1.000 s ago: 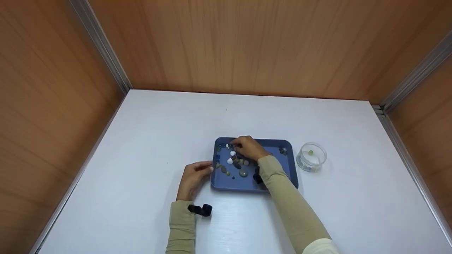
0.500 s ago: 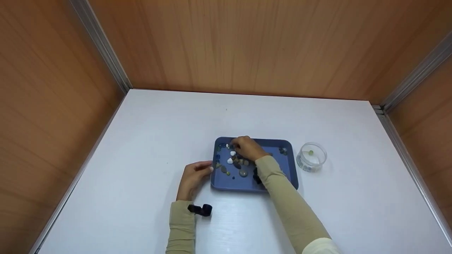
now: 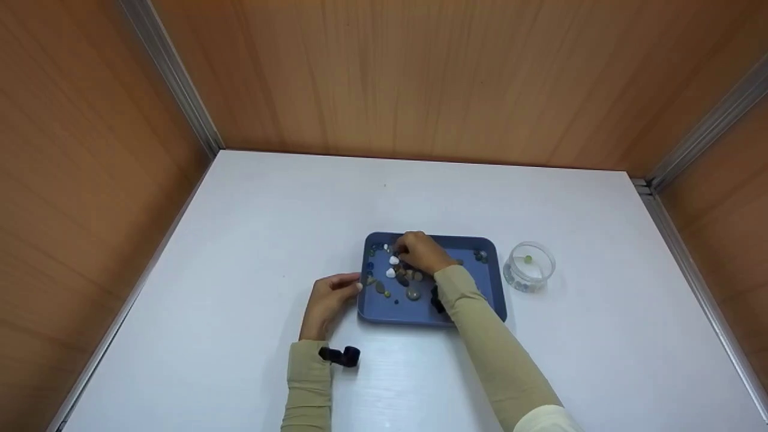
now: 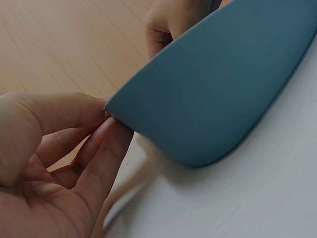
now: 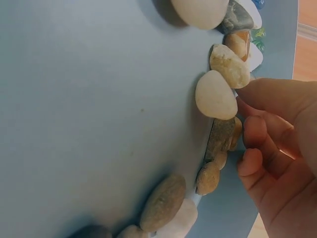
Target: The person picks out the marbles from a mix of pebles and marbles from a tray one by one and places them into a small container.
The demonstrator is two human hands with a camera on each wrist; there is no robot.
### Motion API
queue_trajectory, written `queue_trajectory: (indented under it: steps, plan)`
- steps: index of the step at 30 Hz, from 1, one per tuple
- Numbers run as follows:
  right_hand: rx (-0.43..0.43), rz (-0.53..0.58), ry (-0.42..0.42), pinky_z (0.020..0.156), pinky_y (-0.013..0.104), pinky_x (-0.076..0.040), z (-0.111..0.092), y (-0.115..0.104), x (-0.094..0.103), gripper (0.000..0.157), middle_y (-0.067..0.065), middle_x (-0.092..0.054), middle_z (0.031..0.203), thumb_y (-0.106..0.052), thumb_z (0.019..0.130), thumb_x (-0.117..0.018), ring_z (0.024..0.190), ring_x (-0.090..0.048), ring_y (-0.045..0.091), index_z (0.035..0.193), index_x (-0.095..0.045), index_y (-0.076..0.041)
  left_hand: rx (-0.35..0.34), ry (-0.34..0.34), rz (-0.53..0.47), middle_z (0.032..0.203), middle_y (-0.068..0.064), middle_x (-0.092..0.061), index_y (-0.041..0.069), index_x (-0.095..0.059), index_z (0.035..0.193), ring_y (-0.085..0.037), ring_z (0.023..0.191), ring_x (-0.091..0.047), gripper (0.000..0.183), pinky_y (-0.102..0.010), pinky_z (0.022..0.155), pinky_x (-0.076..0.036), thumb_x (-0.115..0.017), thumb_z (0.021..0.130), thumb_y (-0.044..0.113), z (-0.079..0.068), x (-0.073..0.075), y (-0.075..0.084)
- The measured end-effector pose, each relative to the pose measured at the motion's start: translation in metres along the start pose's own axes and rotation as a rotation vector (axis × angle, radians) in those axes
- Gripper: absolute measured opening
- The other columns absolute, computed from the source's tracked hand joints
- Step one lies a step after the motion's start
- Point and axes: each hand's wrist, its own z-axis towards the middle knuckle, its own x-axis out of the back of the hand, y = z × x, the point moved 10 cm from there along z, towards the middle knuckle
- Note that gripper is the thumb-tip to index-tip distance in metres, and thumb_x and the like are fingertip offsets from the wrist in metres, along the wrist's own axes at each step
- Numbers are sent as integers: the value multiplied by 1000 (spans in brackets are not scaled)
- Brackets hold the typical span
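A blue rectangular tray [image 3: 390,313] holds several pebbles and glass beads. My left hand [image 3: 327,303] pinches its left rim between thumb and fingers; the left wrist view shows the grip on the tray wall [image 4: 213,89] close up. Over the far left part of the tray, my right hand [image 3: 425,252] reaches down with bent fingers, near two white pebbles [image 3: 394,260]. In the right wrist view its thumb and forefinger come together behind a pale pebble [image 5: 216,95], and I cannot tell whether they hold a stone. The other fingers of that hand [image 5: 285,148] are curled.
A clear round container [image 3: 531,270] with a green bead inside stands right of the tray. Dark beads [image 3: 481,256] lie in the tray's far right corner, and a large round stone [image 3: 413,294] near its front. Wooden panels [image 3: 420,78] enclose the white table [image 3: 288,210].
The white pebble nearest my right fingers has shifted slightly left. My right wrist has moved a little to the left; the left hand stays on the rim.
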Motion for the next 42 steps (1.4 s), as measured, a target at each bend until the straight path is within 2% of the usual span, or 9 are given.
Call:
queue_trajectory:
  steps: [10, 18, 28, 33, 38, 42]
  plan:
    - [-72, 1, -28, 82, 36, -54, 1, 5, 1, 18, 14, -69, 103, -3, 90, -63, 95, -65, 25, 105, -72, -1, -5, 6, -1, 109, -12, -69, 3, -72, 109, -17, 94, -64, 27, -29, 82, -55, -72, 82, 5, 1, 1, 1]
    - [-104, 49, -34, 81, 35, -54, -1, 9, 2, 18, 12, -69, 103, -6, 90, -65, 94, -65, 23, 106, -71, -3, -12, 3, -3, 108, -11, -70, 3, -72, 108, -16, 94, -64, 27, -28, 82, -55, -72, 82, 4, 1, 3, 1]
    - [-72, 174, -13, 82, 37, -54, -4, 7, 10, 18, 14, -68, 102, -3, 89, -64, 93, -65, 25, 106, -70, 0, -6, -8, -20, 111, -14, -68, 0, -70, 111, -17, 97, -64, 29, -30, 87, -54, -70, 82, 2, 1, 1, -1]
    - [-55, 194, 1, 79, 36, -54, -8, 10, 16, 19, 13, -68, 102, -4, 89, -63, 92, -64, 23, 107, -69, 0, 0, 2, -5, 111, -12, -69, 3, -71, 110, -17, 98, -63, 28, -31, 88, -54, -71, 82, 3, 1, 3, -1]
    - [-49, 218, 23, 71, 34, -53, -13, 13, 24, 20, 12, -68, 102, -6, 91, -62, 87, -63, 21, 109, -69, 0, 12, 12, 13, 109, -10, -70, 4, -72, 109, -17, 96, -64, 27, -30, 85, -54, -72, 82, 5, 2, 4, -2]
    - [-58, 238, 34, 76, 36, -54, -18, 14, 30, 21, 12, -68, 102, -7, 91, -63, 88, -64, 21, 109, -69, 0, 23, 17, 11, 110, -10, -70, 4, -72, 109, -17, 97, -64, 27, -30, 87, -54, -72, 82, 4, 3, 5, -3]
